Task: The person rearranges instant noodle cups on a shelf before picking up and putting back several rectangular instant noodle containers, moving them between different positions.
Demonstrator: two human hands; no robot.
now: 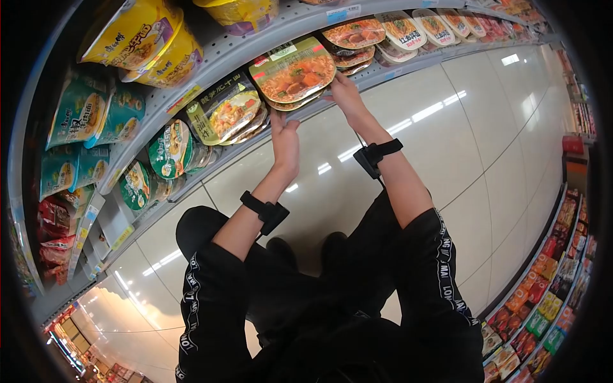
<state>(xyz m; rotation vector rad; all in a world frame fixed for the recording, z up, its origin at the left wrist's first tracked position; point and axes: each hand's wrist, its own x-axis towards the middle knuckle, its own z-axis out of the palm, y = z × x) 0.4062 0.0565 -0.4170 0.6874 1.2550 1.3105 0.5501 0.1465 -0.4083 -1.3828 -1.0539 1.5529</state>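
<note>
A green-edged instant noodle tray (294,69) with a picture of noodles and meat chunks lies at the front of the lower shelf, with another pack beneath it. My left hand (285,142) is at its near left edge, fingertips partly hidden under the rim and thumb out to the side. On the tray's right edge, my right hand (348,101) grips the corner, some fingers out of sight. To the left sits a dark green noodle pack (225,108) on a small pile. Red-and-orange noodle trays (355,33) are stacked to the right.
Yellow noodle tubs (163,64) and teal noodle buckets (80,115) stand on shelves at left. The metal shelf edge (217,67) of the tier above overhangs the row. Shiny tiled floor (440,127) stretches right, towards another stocked shelf (543,287).
</note>
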